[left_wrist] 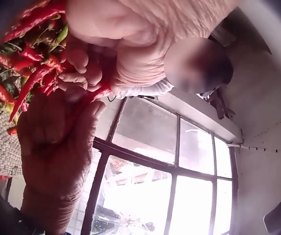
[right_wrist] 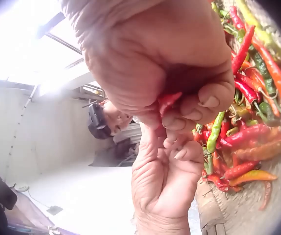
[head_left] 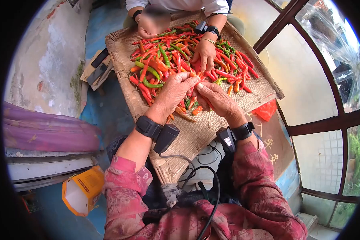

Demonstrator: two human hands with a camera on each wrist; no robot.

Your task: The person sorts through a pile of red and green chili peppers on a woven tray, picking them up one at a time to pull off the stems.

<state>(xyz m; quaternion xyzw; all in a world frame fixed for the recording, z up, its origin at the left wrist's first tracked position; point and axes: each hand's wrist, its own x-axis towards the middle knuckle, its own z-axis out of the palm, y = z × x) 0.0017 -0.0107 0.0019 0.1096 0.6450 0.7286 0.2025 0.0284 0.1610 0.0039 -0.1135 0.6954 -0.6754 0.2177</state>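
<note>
room: worn plaster wall (head_left: pixel 48 68) is standing on one side; a framed window (head_left: pixel 316 90) is letting daylight in on the other.
tray: a woven tray (head_left: pixel 264 94) is holding a heap of peppers (head_left: pixel 159 64), red, orange and green, between two people.
red pepper: it (right_wrist: pixel 169 102) is sitting between the two near hands, above the tray.
left hand: this left hand (head_left: pixel 174 93) is curling its fingers and seems to be pinching the red pepper by one end.
right hand: this right hand (head_left: pixel 221 100) is gripping the red pepper between thumb and bent fingers.
far side: the other person's hand (head_left: pixel 204 54) is reaching into the heap; i cannot tell whether it is grasping anything.
good handling: i'm thinking a steady hold with light thumb pressure is serving best, sparing the skin and staying over the tray.
writing: a yellow box (head_left: pixel 93 183) is carrying print too small to read; a wrist camera (head_left: pixel 228 142) is showing a pale label, also unreadable.
</note>
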